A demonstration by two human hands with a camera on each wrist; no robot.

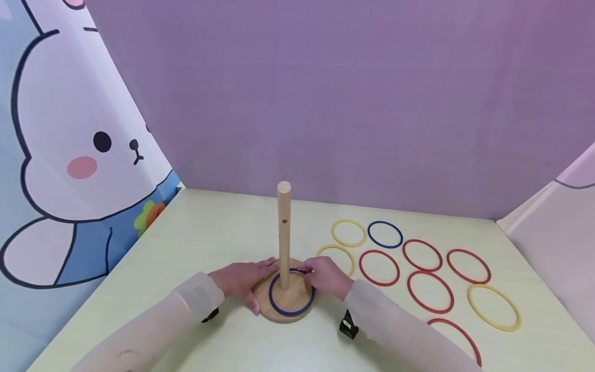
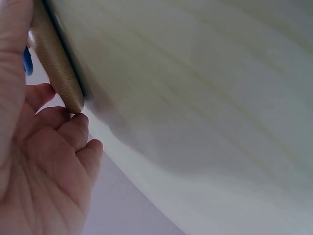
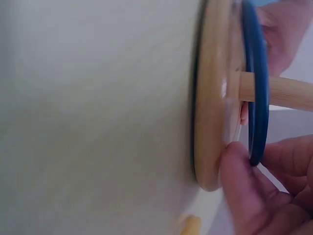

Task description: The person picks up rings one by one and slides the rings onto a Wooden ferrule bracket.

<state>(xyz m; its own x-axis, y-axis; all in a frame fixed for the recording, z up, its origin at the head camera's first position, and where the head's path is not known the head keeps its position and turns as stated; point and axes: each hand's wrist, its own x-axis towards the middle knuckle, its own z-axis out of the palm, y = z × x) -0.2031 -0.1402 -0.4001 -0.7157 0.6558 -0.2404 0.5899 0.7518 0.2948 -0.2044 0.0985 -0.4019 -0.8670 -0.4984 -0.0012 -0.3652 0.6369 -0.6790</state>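
Note:
A round wooden base (image 1: 292, 300) with an upright wooden peg (image 1: 284, 237) stands at the middle front of the table. My left hand (image 1: 241, 280) grips the base's left edge, thumb toward the front and fingers toward the back. In the left wrist view, curled fingertips (image 2: 76, 122) meet the rim of the base. A blue ring (image 3: 261, 98) encircles the peg low down, close over the base. On its right side my right hand (image 1: 327, 276) pinches the ring between thumb and fingers. The right wrist view shows the thumb by the base's edge.
Several red, yellow and blue rings lie flat on the right of the table, among them a red ring (image 1: 397, 271), a yellow ring (image 1: 495, 325) and another blue ring (image 1: 386, 247). A purple cloth wall (image 1: 325, 103) closes the back; a printed cartoon sheet (image 1: 60, 113) hangs left.

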